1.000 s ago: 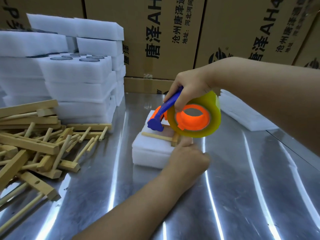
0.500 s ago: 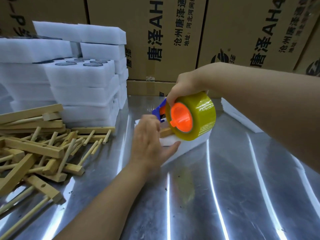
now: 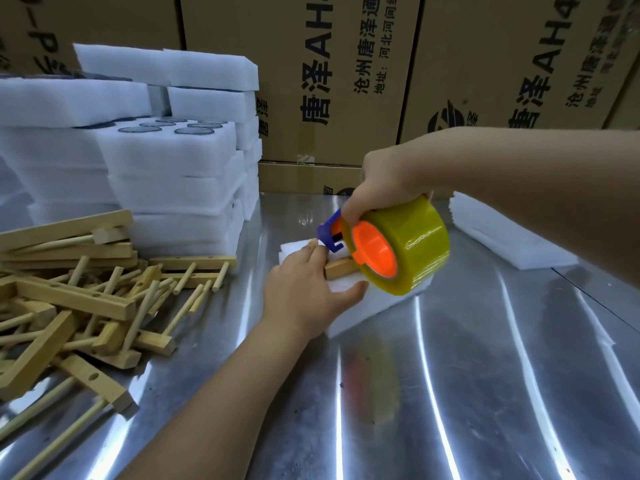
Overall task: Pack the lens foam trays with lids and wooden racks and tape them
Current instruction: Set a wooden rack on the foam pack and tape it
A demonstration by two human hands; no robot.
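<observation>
A white foam tray pack [image 3: 372, 301] lies on the metal table, with a wooden rack [image 3: 341, 267] on top of it. My left hand [image 3: 304, 291] rests flat on the pack's near left side, fingers spread, pressing it down. My right hand [image 3: 382, 187] grips the blue and orange tape dispenser [image 3: 391, 249] with its yellowish tape roll, held just above the pack. The dispenser's blue nose is at my left fingertips. The roll and my left hand hide much of the pack and rack.
Stacked white foam trays [image 3: 169, 174] with round lenses stand at the back left. A heap of wooden racks [image 3: 79, 299] lies at the left. Thin foam lids [image 3: 509, 237] lie at the right. Cardboard boxes [image 3: 332, 81] wall the back. The steel table [image 3: 450, 393] stretches in front.
My left hand has shifted from the pack's near end to its left side, flat on top. The dispenser has turned and come down over the pack; the pack has rotated.
</observation>
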